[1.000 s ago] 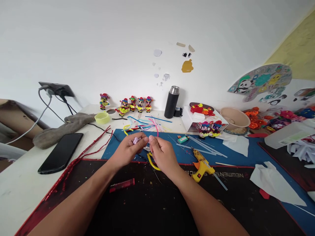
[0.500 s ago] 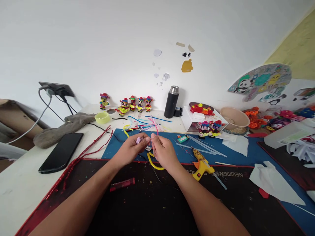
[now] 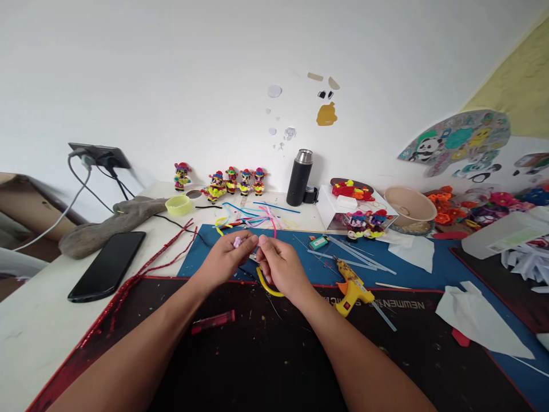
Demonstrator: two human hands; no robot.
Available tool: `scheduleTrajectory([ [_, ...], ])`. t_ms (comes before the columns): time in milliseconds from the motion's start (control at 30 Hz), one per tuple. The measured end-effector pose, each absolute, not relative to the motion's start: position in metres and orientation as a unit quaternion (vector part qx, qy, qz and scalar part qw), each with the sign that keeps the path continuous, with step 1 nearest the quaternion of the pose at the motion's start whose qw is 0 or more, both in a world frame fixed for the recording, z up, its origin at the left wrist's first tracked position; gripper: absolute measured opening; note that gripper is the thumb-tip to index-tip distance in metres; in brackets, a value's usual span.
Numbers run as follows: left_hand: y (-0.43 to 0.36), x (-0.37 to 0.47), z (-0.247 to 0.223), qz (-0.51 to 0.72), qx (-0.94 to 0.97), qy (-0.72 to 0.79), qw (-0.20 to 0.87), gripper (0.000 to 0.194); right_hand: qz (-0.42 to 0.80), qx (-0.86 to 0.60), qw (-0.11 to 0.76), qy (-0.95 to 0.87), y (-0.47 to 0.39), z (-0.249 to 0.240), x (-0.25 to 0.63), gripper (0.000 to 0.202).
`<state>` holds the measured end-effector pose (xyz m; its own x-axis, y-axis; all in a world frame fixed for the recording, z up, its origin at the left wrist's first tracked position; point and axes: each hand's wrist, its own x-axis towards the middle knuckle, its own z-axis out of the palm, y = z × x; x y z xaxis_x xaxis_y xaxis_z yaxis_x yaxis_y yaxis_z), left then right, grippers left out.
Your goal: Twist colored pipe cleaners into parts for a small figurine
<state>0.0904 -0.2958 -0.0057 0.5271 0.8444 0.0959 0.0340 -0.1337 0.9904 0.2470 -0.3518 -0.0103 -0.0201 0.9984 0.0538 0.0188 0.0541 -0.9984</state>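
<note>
My left hand [image 3: 229, 256] is closed in a pinch around a small pale lilac fuzzy piece [image 3: 237, 242], which shows between its fingers. My right hand [image 3: 281, 266] meets it fingertip to fingertip, its thumb and fingers pressed together; whatever lies in that pinch is too small to make out. Under and beside the right hand curves a yellow pipe cleaner [image 3: 268, 289]. Several loose coloured pipe cleaners [image 3: 257, 214] are spread behind both hands.
A yellow glue gun [image 3: 352, 286] and glue sticks [image 3: 360, 260] lie to the right. Further back stand a black thermos [image 3: 299, 180], several small figures [image 3: 231, 182] and a white box [image 3: 338, 214]. At left are a phone [image 3: 107, 267] and red glitter stems [image 3: 141, 274]; a red tube [image 3: 213, 322] lies in front.
Both hands have shifted slightly to the left, still joined at the fingertips, with the right hand's fingers a little more curled. The lilac piece has moved along with the left hand.
</note>
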Motion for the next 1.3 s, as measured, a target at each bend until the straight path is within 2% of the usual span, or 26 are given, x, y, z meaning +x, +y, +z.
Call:
scheduleTrajectory([
  [200, -0.296, 0.094, -0.005, 0.356, 0.623, 0.326, 0.615, 0.056, 0.456, -0.494, 0.512, -0.535, -0.351, -0.013, 0.248, 0.062],
  [333, -0.296, 0.094, -0.007, 0.35, 0.623, 0.314, 0.625, 0.053, 0.427, -0.515, 0.51, -0.54, -0.347, -0.017, 0.25, 0.064],
  [800, -0.296, 0.086, 0.007, 0.332, 0.703, 0.341, 0.529, 0.042, 0.435, -0.516, 0.509, -0.535, -0.347, -0.019, 0.251, 0.059],
  [1000, -0.288, 0.084, 0.002, 0.352, 0.694, 0.378, 0.503, 0.045, 0.477, -0.471, 0.563, -0.484, -0.347, -0.011, 0.252, 0.057],
  [1133, -0.291, 0.087, -0.004, 0.263, 0.782, 0.349, 0.444, 0.035, 0.474, -0.461, 0.596, -0.455, -0.346, -0.004, 0.255, 0.057],
  [1300, -0.298, 0.091, -0.013, 0.166, 0.855, 0.312, 0.38, 0.017, 0.482, -0.453, 0.595, -0.455, -0.347, -0.004, 0.254, 0.055],
])
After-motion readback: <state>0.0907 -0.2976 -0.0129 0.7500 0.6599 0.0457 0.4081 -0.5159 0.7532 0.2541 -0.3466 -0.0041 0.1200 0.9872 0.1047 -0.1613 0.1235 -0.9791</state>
